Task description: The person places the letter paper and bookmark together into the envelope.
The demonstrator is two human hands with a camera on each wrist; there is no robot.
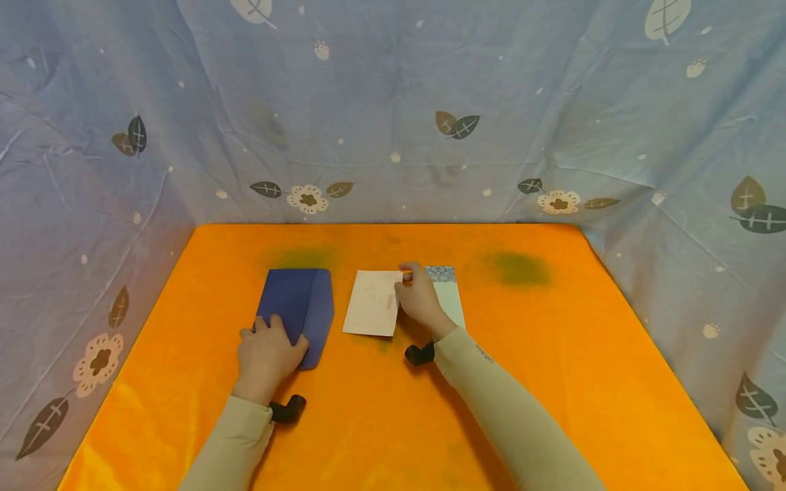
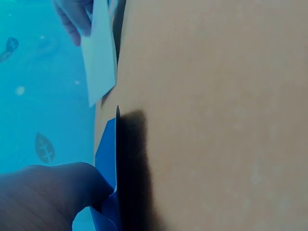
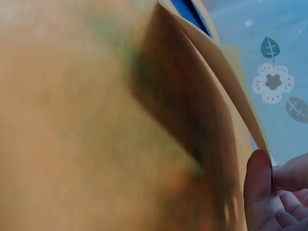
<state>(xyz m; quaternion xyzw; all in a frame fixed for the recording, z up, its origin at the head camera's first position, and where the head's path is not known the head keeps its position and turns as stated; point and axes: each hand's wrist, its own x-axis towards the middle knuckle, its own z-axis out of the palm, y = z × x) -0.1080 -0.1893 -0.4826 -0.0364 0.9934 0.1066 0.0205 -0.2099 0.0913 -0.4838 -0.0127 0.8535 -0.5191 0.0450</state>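
A dark blue envelope lies on the left part of the table, its flap folded out to the right. My left hand rests over its near half with the fingers spread, and the thumb touches it near the flap fold. To the right, my right hand pinches the right edge of a cream card between thumb and fingers. In the right wrist view the card is tilted up off the cloth. Beside that hand lies a pale green card with a glittery grey top, partly hidden by the wrist.
An orange cloth with dark greenish smudges covers the table. A blue patterned curtain rises at the back and on both sides. A black wrist device sits at the left cuff, another device at the right.
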